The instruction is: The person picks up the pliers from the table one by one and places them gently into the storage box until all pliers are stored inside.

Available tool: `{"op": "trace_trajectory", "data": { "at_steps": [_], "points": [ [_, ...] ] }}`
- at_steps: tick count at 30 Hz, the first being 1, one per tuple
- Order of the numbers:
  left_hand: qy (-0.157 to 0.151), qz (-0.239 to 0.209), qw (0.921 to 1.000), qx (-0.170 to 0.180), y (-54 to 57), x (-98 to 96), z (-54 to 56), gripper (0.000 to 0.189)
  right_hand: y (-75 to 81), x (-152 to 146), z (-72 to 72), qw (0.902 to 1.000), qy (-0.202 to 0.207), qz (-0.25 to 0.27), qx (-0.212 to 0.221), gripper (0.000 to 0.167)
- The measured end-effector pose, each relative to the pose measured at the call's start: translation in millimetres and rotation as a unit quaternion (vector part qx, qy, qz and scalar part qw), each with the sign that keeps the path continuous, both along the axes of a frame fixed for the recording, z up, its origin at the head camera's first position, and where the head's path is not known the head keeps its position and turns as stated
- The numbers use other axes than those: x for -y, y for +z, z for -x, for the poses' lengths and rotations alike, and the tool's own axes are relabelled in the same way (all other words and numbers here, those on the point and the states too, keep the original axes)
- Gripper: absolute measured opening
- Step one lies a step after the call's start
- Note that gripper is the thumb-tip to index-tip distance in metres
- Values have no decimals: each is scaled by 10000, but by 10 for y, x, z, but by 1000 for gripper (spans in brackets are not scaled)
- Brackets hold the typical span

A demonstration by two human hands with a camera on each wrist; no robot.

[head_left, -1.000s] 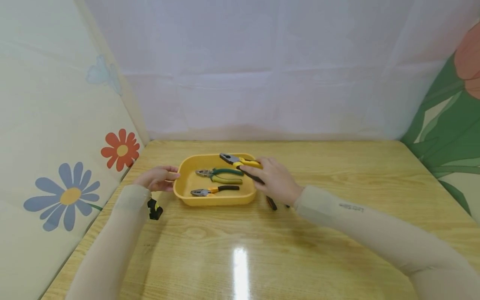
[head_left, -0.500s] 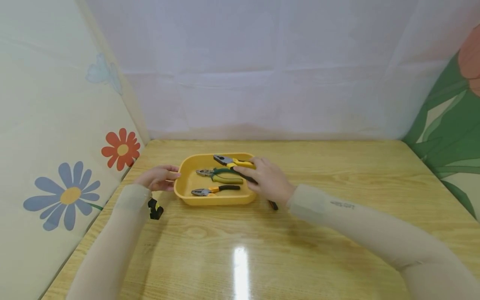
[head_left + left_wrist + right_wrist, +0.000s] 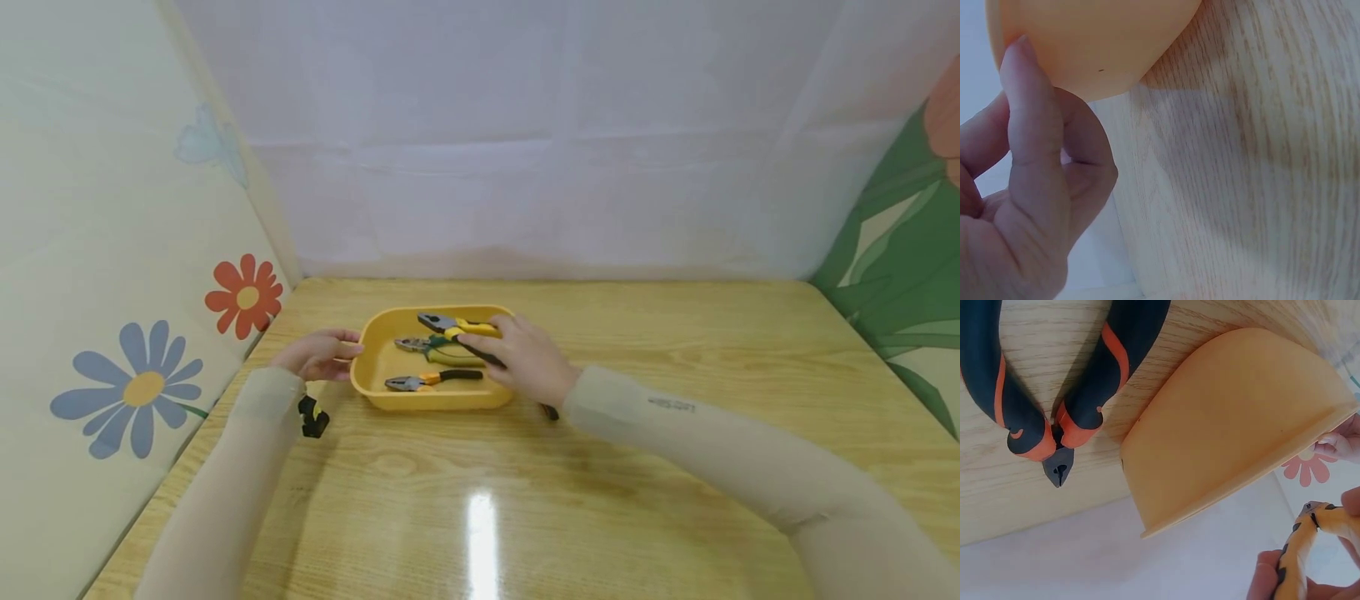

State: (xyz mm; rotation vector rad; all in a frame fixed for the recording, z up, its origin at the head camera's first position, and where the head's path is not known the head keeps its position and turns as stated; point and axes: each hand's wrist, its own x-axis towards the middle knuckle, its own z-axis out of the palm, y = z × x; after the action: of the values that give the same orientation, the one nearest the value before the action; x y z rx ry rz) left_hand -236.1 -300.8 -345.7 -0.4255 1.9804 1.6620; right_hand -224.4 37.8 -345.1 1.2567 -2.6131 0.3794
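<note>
A shallow yellow tub (image 3: pixel 435 402) stands on the wooden table. At its left end my left hand (image 3: pixel 318 354) holds the rim, the thumb (image 3: pixel 1029 94) against the outer wall. My right hand (image 3: pixel 531 360) grips combination pliers (image 3: pixel 438 322) with yellow and black handles. These pliers are over the tub's back right part, jaws pointing left. Inside the tub lie green-handled pliers (image 3: pixel 453 356), partly covered by the held pair. Nearer the front are pliers with orange and black handles (image 3: pixel 431 381). In the right wrist view the held pliers' handles (image 3: pixel 1297 556) spread between the fingers.
Black and orange cutting pliers (image 3: pixel 1058 464) lie on the table right of the tub, mostly hidden under my right arm in the head view. A black and yellow object (image 3: pixel 313 417) is by my left wrist. A pale curtain (image 3: pixel 525 167) hangs behind the table.
My right hand has moved left and slightly down, bringing the yellow and black pliers further over the tub and the green-handled pair. My left hand stays at the tub's left end.
</note>
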Motion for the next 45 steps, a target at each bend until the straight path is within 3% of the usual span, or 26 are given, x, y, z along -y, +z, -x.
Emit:
{"op": "trace_trajectory", "data": {
  "at_steps": [18, 22, 33, 41, 45],
  "points": [
    [2, 34, 10000, 31, -18, 14, 21, 32, -84, 113, 43, 9976, 303, -174, -598, 46],
    [12, 29, 10000, 39, -19, 10, 21, 34, -93, 162, 37, 9975, 337, -228, -572, 44],
    [106, -22, 9999, 38, -15, -8, 21, 26, -67, 258, 141, 9959, 505, -710, 237, 44],
    [193, 53, 9998, 61, -23, -2, 28, 27, -1, 379, 248, 9831, 917, -1306, 897, 45],
    [206, 135, 9997, 70, -27, -14, 31, 28, -24, 438, 304, 9762, 1097, -1635, 912, 45]
  ]
}}
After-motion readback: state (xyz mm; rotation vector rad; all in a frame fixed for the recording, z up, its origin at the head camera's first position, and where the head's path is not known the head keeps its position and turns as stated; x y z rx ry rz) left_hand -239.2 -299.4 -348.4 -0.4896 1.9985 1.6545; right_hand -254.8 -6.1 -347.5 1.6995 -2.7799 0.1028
